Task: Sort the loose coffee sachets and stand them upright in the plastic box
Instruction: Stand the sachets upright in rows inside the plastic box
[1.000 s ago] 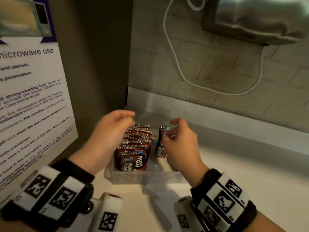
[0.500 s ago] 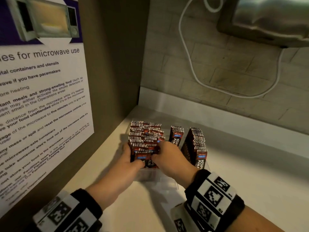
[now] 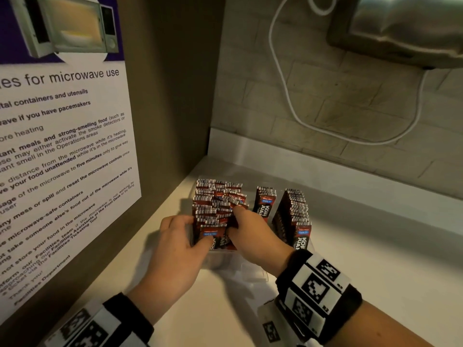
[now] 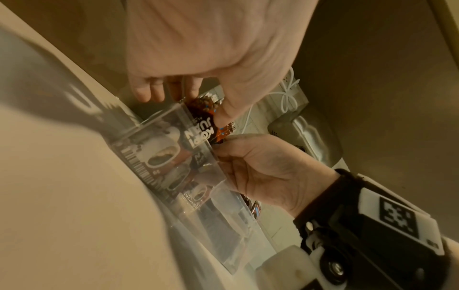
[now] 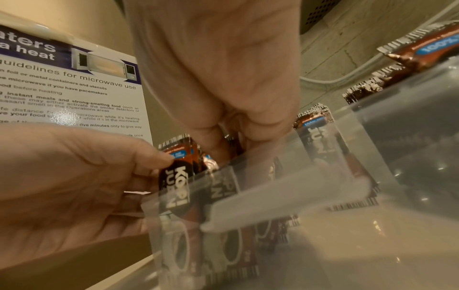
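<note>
Sachets (image 3: 218, 204): big block stands upright in the left part of the clear plastic box (image 3: 253, 274), tops ragged, a few poking up askew mid-row. A smaller clump (image 3: 265, 201) stands in the middle, a third row (image 3: 295, 214) leans at the right end. Box sits on the pale counter (image 3: 375, 284), tucked into the corner by the side panel.

Left hand (image 3: 180, 244): curled around the box's near-left corner, thumb pressed on the face of the front sachet (image 4: 198, 133), other fingers wrapped down the outer left side. Clamped on the box and block together.

Right hand (image 3: 250, 234): fingers pushed down into the right flank of the block, thumb at the front edge. The right wrist view shows them reaching below the rim between packs. Looks like a pinch on a few sachets, but I can't tell how many.

My read: the step is squaring and compacting the left block.

How to do it well:
- keep the left thumb as a front stop so the row doesn't fan forward
- squeeze sideways from the right, then tap the tops level; don't push down on single packs, they'll crease or slide under neighbours
- lift skewed ones out and reinsert rather than forcing them
- the box is light, so hold it against the panel or it skates

Microwave poster (image 3: 62, 146) on the panel, white cable (image 3: 288, 96) on the brick wall behind: both clear of the work.
</note>
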